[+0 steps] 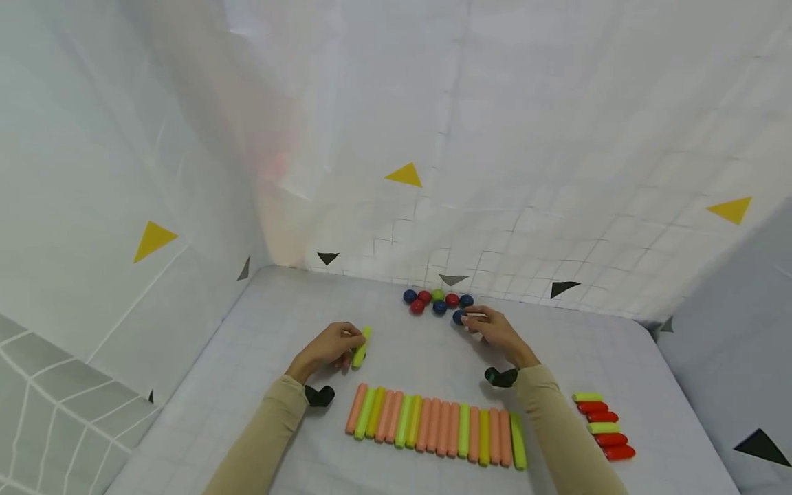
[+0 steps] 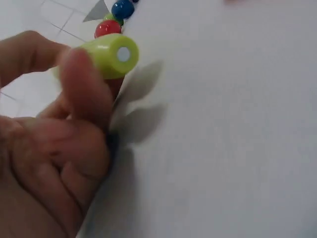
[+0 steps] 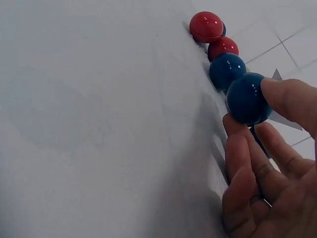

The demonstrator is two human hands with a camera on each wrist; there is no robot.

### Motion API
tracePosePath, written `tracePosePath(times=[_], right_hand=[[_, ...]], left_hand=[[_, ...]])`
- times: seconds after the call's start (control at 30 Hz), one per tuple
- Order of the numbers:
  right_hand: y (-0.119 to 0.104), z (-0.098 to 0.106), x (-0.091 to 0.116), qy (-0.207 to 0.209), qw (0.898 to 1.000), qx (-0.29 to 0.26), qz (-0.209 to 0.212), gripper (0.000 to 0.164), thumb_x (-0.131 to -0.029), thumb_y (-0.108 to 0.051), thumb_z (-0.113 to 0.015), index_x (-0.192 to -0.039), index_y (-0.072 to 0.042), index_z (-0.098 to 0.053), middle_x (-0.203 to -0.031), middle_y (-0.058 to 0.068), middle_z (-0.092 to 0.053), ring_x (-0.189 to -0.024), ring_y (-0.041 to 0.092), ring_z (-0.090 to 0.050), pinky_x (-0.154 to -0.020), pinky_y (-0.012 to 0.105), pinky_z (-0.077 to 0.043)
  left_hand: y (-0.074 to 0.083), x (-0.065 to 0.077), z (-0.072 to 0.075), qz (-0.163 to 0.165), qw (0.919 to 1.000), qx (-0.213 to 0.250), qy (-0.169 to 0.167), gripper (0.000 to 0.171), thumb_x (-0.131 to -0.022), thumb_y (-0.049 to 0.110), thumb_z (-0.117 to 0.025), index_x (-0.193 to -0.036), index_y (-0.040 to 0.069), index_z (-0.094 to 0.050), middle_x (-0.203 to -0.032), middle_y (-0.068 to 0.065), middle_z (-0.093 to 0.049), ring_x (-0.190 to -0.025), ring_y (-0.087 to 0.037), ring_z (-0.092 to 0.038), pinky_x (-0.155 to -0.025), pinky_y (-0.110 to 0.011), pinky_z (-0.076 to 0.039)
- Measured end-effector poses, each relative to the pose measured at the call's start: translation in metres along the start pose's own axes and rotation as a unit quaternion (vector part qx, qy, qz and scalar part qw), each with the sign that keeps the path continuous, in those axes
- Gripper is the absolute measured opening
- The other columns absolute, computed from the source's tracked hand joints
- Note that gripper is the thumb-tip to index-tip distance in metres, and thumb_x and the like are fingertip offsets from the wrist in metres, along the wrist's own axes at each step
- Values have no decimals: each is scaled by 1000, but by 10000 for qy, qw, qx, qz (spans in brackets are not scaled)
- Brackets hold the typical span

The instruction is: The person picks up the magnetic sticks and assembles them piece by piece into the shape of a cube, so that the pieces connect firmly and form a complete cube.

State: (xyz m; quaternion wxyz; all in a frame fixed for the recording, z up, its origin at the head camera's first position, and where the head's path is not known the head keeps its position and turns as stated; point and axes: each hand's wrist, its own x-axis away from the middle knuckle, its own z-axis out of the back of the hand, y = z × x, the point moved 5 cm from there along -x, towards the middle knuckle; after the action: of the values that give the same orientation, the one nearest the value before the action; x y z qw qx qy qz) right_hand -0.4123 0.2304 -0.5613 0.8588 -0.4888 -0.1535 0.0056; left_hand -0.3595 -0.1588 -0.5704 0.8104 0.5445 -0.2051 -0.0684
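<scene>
The left grip (image 1: 334, 345) pinches a green stick (image 1: 362, 347) over the table (image 1: 408, 364), beyond the row of sticks (image 1: 434, 426); the right grip (image 1: 493, 327) has a blue ball (image 1: 458, 317) between thumb and fingertips, beside the other balls (image 1: 439, 307). From where I stand, both look light and stiff, hardly fragile. The glossy ball would probably slip, so take it across its middle; the stick suits a pinch midway. Whether the ball clears the table, I can't quite tell.
</scene>
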Motion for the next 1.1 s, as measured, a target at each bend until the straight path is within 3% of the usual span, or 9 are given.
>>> tracePosePath(times=[0.17, 0.47, 0.57, 0.77, 0.93, 1.1], right_hand=[[1, -12, 1, -129, 9999, -6, 42, 60, -102, -51, -68, -150, -18, -58, -122, 11, -70, -103, 22, -60, -77, 31, -46], [-19, -50, 10, -570, 9967, 255, 525, 46, -102, -43, -71, -138, -15, -68, -110, 6, -73, -89, 21, -59, -68, 31, -46], [-26, -60, 9, -594, 9954, 293, 686, 46, -103, -43, -70, -138, -14, -67, -113, 6, -73, -89, 19, -59, -68, 30, -46], [-37, -74, 3, -614, 9933, 359, 911, 43, -104, -40, -69, -139, -15, -68, -121, 7, -74, -94, 20, -61, -75, 31, -49], [-49, -90, 1, -833, 9890, 309, 1184, 41, -104, -36, -69, -138, -14, -68, -120, 8, -74, -93, 20, -61, -72, 30, -48], [-52, -101, -1, -935, 9867, 355, 1284, 39, -105, -36, -69, -138, -16, -68, -120, 7, -74, -92, 18, -61, -70, 29, -48]], left_hand=[[3, -17, -12, -169, 9981, 133, -570, 49, -103, 30, -69, -139, -3, -64, -76, -2, -67, -51, -9, -52, -50, -24, -42], [14, -29, -31, 47, 9950, 23, -993, 41, -101, 33, -72, -130, 3, -73, -83, -1, -68, -49, -7, -47, -49, -22, -39], [15, -32, -36, -21, 9953, -117, -962, 36, -100, 34, -73, -123, 7, -77, -85, 1, -69, -52, -7, -44, -51, -23, -37], [16, -31, -42, -246, 9963, -393, -725, 32, -98, 37, -74, -115, 10, -80, -95, 2, -71, -77, -14, -51, -70, -28, -39], [17, -32, -42, -222, 9973, -410, -567, 31, -98, 36, -75, -112, 9, -81, -94, 1, -72, -81, -15, -52, -72, -29, -39], [15, -31, -42, -230, 9978, -437, -452, 31, -96, 36, -77, -110, 9, -81, -99, 1, -76, -92, -15, -57, -83, -30, -43]])
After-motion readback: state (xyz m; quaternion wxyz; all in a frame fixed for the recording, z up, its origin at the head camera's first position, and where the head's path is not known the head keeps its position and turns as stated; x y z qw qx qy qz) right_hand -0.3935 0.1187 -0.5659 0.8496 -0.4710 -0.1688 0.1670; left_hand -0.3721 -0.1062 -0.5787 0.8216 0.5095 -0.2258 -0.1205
